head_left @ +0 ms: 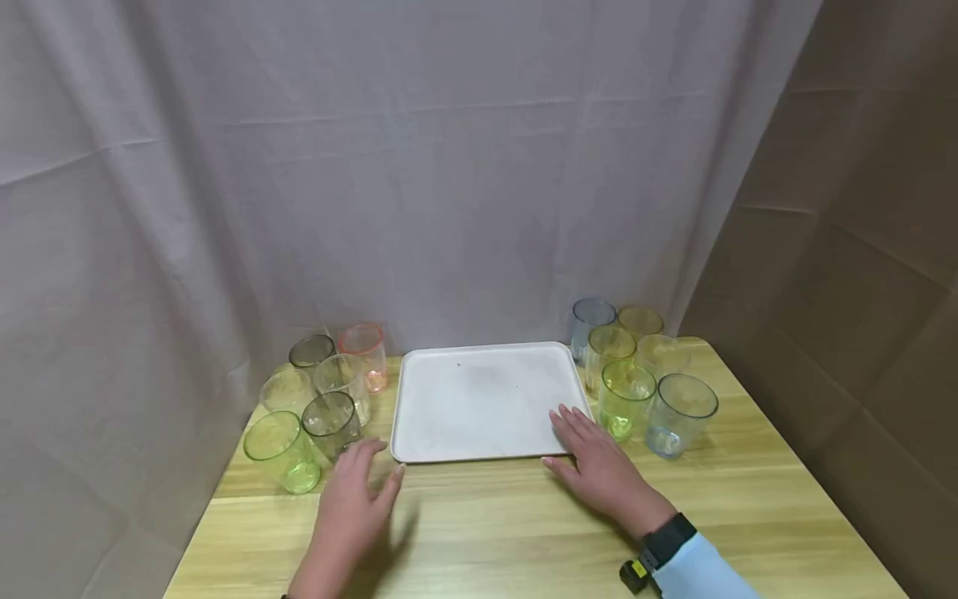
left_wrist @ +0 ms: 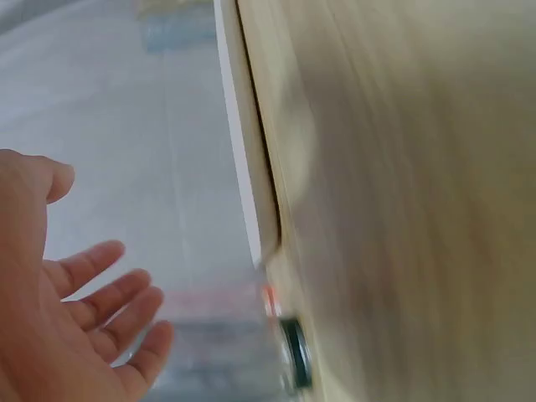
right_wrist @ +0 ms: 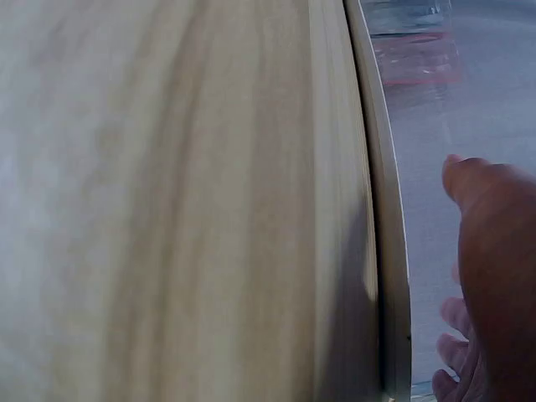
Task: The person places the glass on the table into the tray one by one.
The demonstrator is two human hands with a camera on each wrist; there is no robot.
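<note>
grey cloth [head_left: 449, 208] hangs behind the pale wooden counter [head_left: 464, 541], a plain backing that probably helps see-through cups show up. the left hand [head_left: 355, 499] is released, fingers loosely bent and parted with nothing between them, just beside a smoky cup [head_left: 329, 420]; whether a fingertip meets its wall, i cannot tell. the right hand [head_left: 599, 470] is likewise free, fingers extended over the near right corner of a white tray [head_left: 486, 399], and i cannot tell if they rest there or hover. neither hand seems to bear any load, to judge by such slack fingers. the tray lies flat between two clusters of cups, one long side facing the person, which seems to put its surface within equal reach of both hands. at its left, the smoky cup stands with a green cup [head_left: 283, 453], two clear cups [head_left: 343, 387], a red cup [head_left: 364, 349] and a dark cup [head_left: 313, 353] at the back. at its right are a lime cup [head_left: 624, 399], a blue cup [head_left: 681, 416], two amber cups [head_left: 609, 353], a clear one [head_left: 664, 356] and a pale blue cup [head_left: 594, 320] farthest back. all stand upright, mouths up, presumably for steadiness and an easy grip; packing them closely likely spares room and keeps the tray's surface uncovered.
</note>
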